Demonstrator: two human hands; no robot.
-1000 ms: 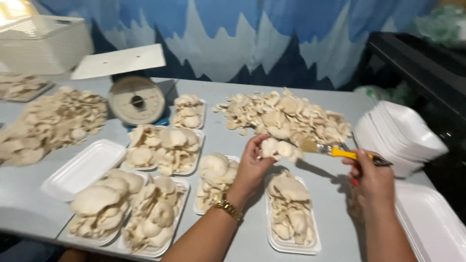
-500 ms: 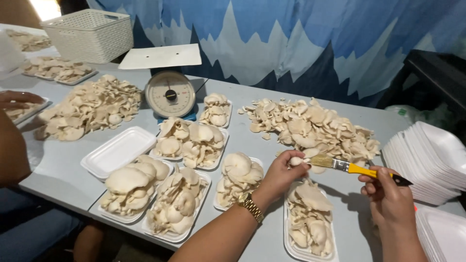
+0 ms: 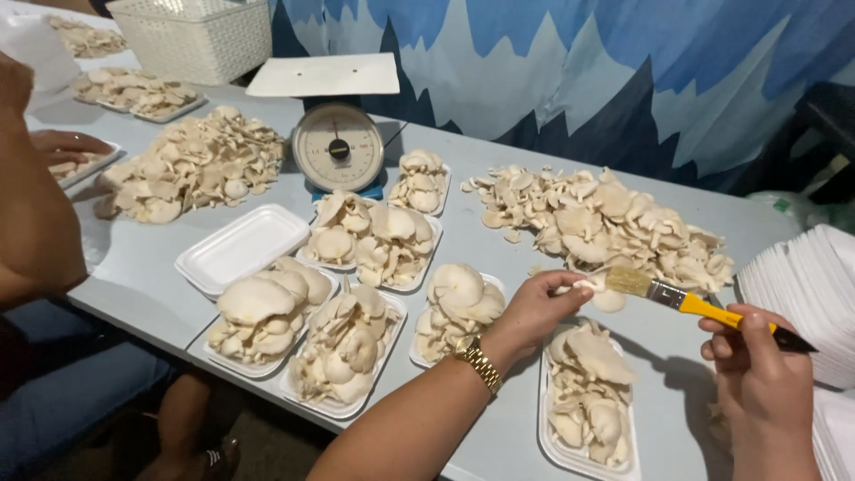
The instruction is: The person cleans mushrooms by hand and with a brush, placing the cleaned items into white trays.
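My left hand (image 3: 533, 312) pinches a small pale, soft oyster mushroom (image 3: 595, 294) (smooth cap). My right hand (image 3: 757, 365) grips the yellow-handled flat paintbrush (image 3: 690, 303); its long axis lies nearly level, tan bristles pointing left, touching the mushroom.

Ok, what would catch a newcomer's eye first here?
Probably the left hand at centre, pinching a small pale mushroom while the right hand strokes it with a yellow-handled brush. Around them, white foam trays heaped with oyster mushrooms cover the grey table, with a dial scale standing behind.
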